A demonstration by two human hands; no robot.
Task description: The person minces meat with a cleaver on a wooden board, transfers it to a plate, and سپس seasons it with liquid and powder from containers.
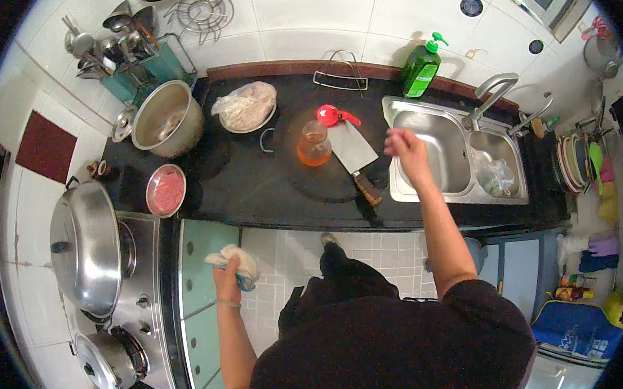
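Observation:
My left hand (227,279) grips a folded cloth (243,264), cream with some blue, in front of the green cabinet doors. Over the left rim of the steel double sink (392,181) is my right hand (409,152), its fingers loosely bent and nothing visible in them. Left of that hand, a cleaver (352,147) lies flat, its wooden handle towards the counter's front edge. Beside the blade stands a glass jar (315,150) of orange liquid. A red plastic piece with a handle (333,115) lies just behind them.
On the black counter are a deep metal pot (192,113), a plastic-wrapped bundle on a dish (246,107) and a bowl of pink minced meat (166,191). Lidded pans (85,248) sit on the gas hob (153,292). A green pump bottle (421,70) stands behind the sink.

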